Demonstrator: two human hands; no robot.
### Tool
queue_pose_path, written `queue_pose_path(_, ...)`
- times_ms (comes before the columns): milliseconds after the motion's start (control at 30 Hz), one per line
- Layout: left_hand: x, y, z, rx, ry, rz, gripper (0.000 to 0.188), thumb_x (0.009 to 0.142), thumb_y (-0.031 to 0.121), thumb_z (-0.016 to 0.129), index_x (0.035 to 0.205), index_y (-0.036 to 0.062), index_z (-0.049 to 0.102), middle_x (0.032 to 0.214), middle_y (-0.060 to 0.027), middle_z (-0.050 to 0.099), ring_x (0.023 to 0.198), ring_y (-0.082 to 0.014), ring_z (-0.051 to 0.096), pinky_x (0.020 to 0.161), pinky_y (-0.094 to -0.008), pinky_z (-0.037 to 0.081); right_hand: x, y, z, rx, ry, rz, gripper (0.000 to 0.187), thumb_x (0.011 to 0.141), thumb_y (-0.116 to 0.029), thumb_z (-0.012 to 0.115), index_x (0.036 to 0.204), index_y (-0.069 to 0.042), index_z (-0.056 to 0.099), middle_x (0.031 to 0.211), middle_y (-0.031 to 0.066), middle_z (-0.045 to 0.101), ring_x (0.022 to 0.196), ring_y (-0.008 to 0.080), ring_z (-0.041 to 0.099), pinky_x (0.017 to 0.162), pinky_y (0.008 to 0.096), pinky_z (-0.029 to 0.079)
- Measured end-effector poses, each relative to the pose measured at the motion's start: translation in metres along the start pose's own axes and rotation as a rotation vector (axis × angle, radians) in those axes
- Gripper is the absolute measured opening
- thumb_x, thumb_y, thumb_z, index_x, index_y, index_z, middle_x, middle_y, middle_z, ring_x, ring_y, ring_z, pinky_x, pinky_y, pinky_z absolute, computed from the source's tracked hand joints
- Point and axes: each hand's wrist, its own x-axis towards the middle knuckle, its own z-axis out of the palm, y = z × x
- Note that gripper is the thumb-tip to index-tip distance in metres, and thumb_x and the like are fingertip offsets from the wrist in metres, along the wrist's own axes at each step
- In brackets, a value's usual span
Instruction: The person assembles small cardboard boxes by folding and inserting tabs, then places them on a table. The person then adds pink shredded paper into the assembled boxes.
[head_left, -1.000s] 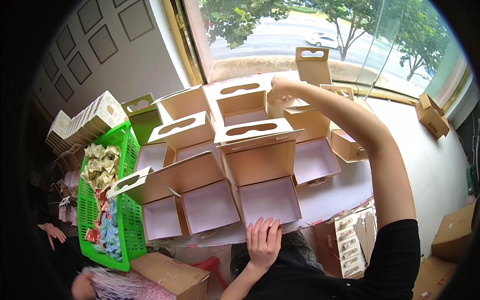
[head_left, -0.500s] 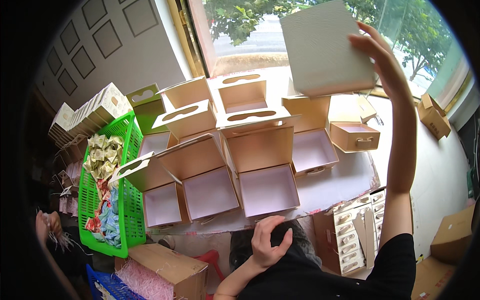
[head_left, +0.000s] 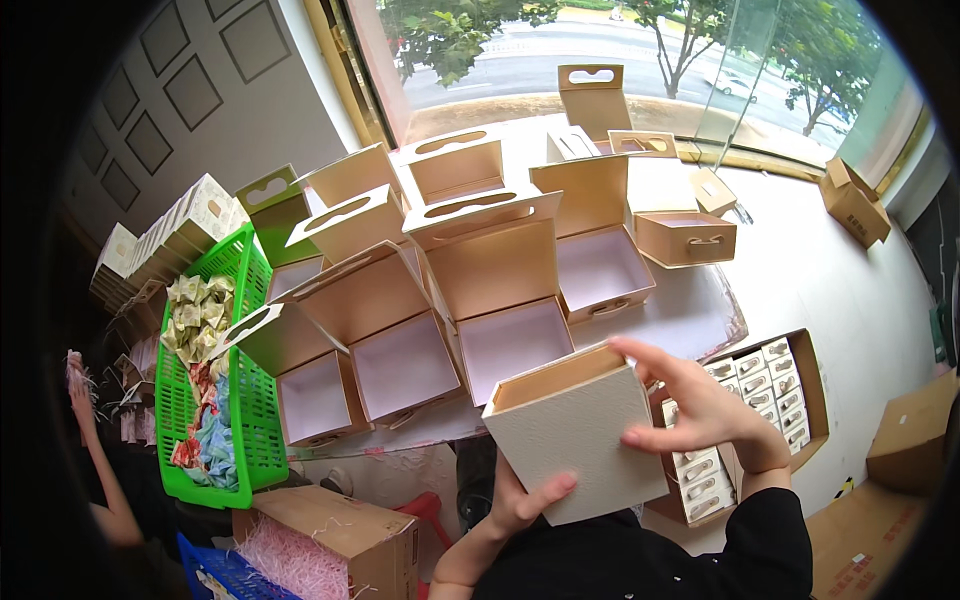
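In front of my body I hold a cream textured gift box, tilted, its tan open-looking side turned up and away. My left hand grips its lower left edge, thumb on the pale face and fingers hidden beneath. My right hand clasps the upper right corner, thumb on the face and fingertips at the top edge. Just beyond it stands an open gift box with a raised tan lid and pale lilac inside. Several similar boxes stand open around it on the table, their lids with handle cutouts.
At the left, a green plastic basket holds small wrapped packets. Below it are a carton of pink shredded paper and a blue basket. Another carton at the right holds white handled boxes. A co-worker's hand shows far left.
My right hand has brought the gift box down from near the window to my body. My left hand, empty before, now holds it too. The view has shifted slightly.
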Motion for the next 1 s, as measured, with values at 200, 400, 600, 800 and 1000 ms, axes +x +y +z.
queue_pose_path(200, -0.003, 0.008, 0.002, 0.016, 0.124, 0.044, 0.072, 0.067, 0.023, 0.069, 0.125, -0.0028, 0.036, 0.110, -0.0153, 0.051, 0.100, -0.0233, 0.053, 0.086, -0.0353, 0.044, -0.002, -0.007, 0.003, 0.233, -0.048, 0.178, 0.056, 0.082, -0.029, 0.072, 0.118, -0.009, 0.035, 0.107, 0.0205, 0.060, 0.089, 0.0236, 0.065, 0.078, 0.0351, 0.054)
queue_pose_path(400, -0.002, 0.012, -0.008, -0.110, 0.127, -0.056, 0.068, 0.061, 0.025, 0.061, 0.120, -0.0052, 0.043, 0.106, -0.0175, 0.055, 0.093, -0.0244, 0.057, 0.083, -0.0338, 0.045, -0.006, 0.012, 0.001, 0.464, -0.023, 0.073, 0.057, 0.081, -0.014, 0.073, 0.116, -0.012, 0.027, 0.095, 0.0079, 0.055, 0.090, 0.0125, 0.056, 0.076, 0.0255, 0.046)
queue_pose_path(600, -0.008, -0.016, -0.018, -0.262, 0.272, 0.035, 0.064, 0.064, 0.027, 0.057, 0.118, -0.0061, 0.046, 0.102, -0.0188, 0.057, 0.090, -0.0262, 0.058, 0.076, -0.0346, 0.049, 0.000, 0.016, 0.003, 0.522, 0.150, 0.123, 0.045, 0.088, -0.012, 0.064, 0.125, -0.001, 0.040, 0.093, 0.0073, 0.063, 0.081, 0.0077, 0.058, 0.068, 0.0209, 0.047)
queue_pose_path(800, -0.016, -0.038, -0.026, -0.008, 0.253, 0.251, 0.067, 0.066, 0.031, 0.062, 0.121, -0.0050, 0.044, 0.104, -0.0164, 0.056, 0.093, -0.0255, 0.057, 0.078, -0.0354, 0.048, -0.002, 0.019, 0.011, 0.510, 0.276, 0.080, 0.020, 0.094, -0.016, 0.057, 0.101, 0.003, 0.055, 0.083, 0.0027, 0.062, 0.074, 0.0056, 0.057, 0.067, 0.0210, 0.047)
queue_pose_path(1000, -0.016, -0.044, -0.031, -0.242, 0.272, 0.197, 0.067, 0.071, 0.026, 0.062, 0.127, -0.0023, 0.040, 0.113, -0.0146, 0.052, 0.101, -0.0248, 0.054, 0.086, -0.0363, 0.045, 0.000, 0.014, 0.012, 0.533, 0.286, 0.103, 0.020, 0.094, -0.016, 0.056, 0.100, 0.003, 0.057, 0.080, 0.0021, 0.060, 0.072, 0.0058, 0.055, 0.066, 0.0207, 0.047)
